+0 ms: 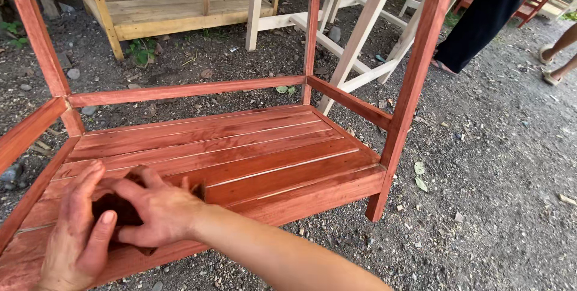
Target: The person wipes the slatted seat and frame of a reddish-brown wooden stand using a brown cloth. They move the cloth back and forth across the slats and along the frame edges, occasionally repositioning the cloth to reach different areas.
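A red-brown stained wooden frame stands on gravel, and I look down on its slatted lower shelf (252, 147). Both hands, smeared with stain, meet at the shelf's near left corner. My left hand (72, 237) cups a dark, stain-soaked rag (117, 210) from the left, thumb pressed on it. Reaching in from the lower right, my right hand (159, 207) lays its fingers over the same rag. The rag rests on the front slats, mostly hidden between the hands.
Red posts rise at the frame's right front (415, 80) and back left (36, 32). Unpainted pale wooden tables (162, 2) and leg frames (360, 32) stand behind. A person in dark trousers (493, 8) stands at upper right, with another person's sandalled feet (550, 65) further right.
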Action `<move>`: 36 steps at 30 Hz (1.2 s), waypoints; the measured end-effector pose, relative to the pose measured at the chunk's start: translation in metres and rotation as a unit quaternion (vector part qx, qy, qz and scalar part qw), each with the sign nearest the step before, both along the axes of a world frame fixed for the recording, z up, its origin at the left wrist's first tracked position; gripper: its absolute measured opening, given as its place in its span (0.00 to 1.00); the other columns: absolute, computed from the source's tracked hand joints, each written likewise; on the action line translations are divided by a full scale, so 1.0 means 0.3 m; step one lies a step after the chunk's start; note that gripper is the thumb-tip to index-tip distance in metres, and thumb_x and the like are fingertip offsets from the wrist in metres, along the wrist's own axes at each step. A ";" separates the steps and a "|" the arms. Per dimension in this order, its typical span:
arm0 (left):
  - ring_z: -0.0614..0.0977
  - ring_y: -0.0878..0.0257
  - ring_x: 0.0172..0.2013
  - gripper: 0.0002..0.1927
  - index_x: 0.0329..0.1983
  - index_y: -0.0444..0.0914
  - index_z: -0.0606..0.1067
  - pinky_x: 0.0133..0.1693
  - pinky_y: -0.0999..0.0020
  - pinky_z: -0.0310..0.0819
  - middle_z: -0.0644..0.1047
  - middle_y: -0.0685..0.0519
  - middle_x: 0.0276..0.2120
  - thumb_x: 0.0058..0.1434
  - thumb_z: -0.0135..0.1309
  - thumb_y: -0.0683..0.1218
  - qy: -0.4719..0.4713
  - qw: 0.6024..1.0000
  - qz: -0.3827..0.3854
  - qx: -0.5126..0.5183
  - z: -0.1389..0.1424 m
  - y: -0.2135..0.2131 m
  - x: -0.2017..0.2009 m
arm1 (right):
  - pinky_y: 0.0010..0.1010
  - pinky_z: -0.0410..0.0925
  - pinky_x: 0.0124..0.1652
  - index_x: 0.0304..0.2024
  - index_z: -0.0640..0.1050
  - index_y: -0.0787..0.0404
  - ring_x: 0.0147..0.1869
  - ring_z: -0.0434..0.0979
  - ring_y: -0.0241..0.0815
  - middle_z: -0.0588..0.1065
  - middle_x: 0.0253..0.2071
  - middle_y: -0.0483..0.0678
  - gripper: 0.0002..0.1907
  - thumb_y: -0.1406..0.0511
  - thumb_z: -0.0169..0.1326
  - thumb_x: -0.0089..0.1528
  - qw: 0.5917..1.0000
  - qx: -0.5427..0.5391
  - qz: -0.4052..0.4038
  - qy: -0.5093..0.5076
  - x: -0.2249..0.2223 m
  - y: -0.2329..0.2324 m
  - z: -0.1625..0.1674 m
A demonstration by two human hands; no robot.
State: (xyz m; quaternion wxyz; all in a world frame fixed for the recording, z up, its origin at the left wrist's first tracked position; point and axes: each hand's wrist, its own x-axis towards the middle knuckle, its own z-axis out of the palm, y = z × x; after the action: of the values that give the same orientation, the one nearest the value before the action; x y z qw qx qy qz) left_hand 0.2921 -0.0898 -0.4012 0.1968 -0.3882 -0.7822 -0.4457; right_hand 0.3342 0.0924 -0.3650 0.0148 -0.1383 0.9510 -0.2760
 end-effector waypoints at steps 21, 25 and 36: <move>0.72 0.51 0.60 0.34 0.61 0.56 0.72 0.57 0.42 0.68 0.68 0.57 0.61 0.60 0.42 0.76 -0.127 0.765 0.233 -0.587 0.017 0.005 -0.172 | 0.75 0.47 0.66 0.60 0.73 0.54 0.68 0.65 0.63 0.71 0.60 0.55 0.26 0.47 0.45 0.66 0.964 0.142 -0.219 0.051 0.248 0.382 0.036; 0.88 0.47 0.40 0.33 0.51 0.32 0.76 0.45 0.57 0.83 0.84 0.39 0.40 0.64 0.60 0.66 -0.120 0.934 0.242 -0.235 -0.119 -0.072 -0.268 | 0.75 0.50 0.65 0.58 0.75 0.54 0.65 0.68 0.63 0.73 0.58 0.56 0.26 0.47 0.45 0.66 0.966 0.135 -0.206 0.085 0.250 0.378 0.028; 0.83 0.46 0.53 0.44 0.83 0.65 0.46 0.52 0.50 0.80 0.72 0.43 0.64 0.65 0.45 0.69 -0.203 0.805 0.158 -0.534 0.182 0.393 0.028 | 0.68 0.54 0.65 0.50 0.79 0.57 0.62 0.70 0.61 0.76 0.51 0.56 0.21 0.51 0.47 0.65 0.959 0.166 -0.206 0.101 0.261 0.378 0.032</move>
State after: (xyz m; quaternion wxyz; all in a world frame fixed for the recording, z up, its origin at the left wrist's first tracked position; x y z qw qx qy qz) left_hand 0.3004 0.0282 -0.3466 -0.1369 -0.2036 -0.9694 0.0115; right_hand 0.4125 0.2058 -0.3555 -0.1155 0.0377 0.9880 -0.0956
